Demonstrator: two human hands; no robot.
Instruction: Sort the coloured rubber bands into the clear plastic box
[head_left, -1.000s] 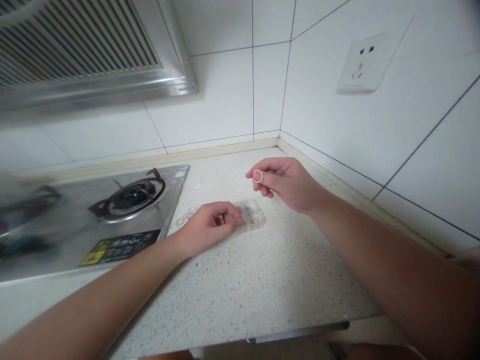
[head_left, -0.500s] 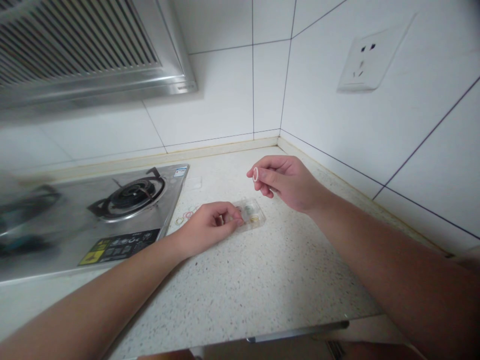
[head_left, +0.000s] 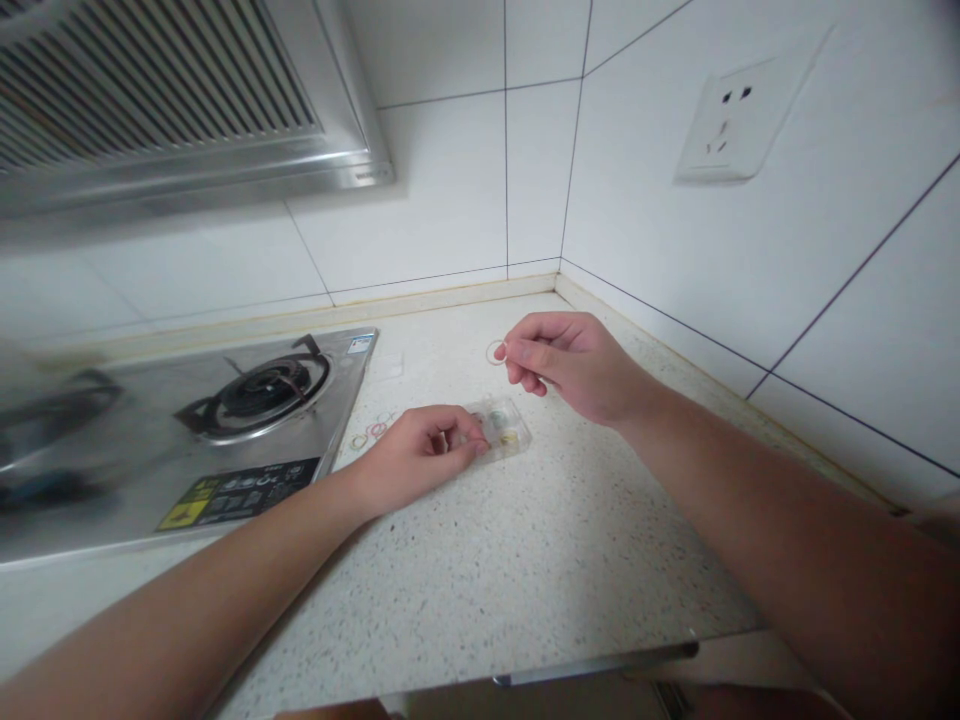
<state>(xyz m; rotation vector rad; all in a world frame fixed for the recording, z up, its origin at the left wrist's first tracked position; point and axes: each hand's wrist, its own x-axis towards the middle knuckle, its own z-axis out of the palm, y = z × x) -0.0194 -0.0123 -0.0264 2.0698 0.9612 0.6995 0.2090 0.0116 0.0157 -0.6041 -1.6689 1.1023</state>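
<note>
My right hand (head_left: 574,362) hovers above the speckled countertop (head_left: 525,560) and pinches a small pale ring (head_left: 495,352) between thumb and forefinger. My left hand (head_left: 420,455) rests on the counter with curled fingers gripping the left end of a small clear plastic box (head_left: 506,432). That box holds small coloured rings, green and yellow among them. A few loose coloured rings (head_left: 371,432) lie on the counter just left of my left hand, near the stove's edge.
A steel gas stove (head_left: 225,430) with a black burner (head_left: 259,392) fills the left. A range hood (head_left: 172,110) hangs above it. White tiled walls meet in a corner behind; a wall socket (head_left: 731,122) is on the right wall. The counter's front edge runs below my arms.
The ring in my right fingers has shifted from sitting over the fingertip to sticking out to the left of it. My left hand and the box have stayed put.
</note>
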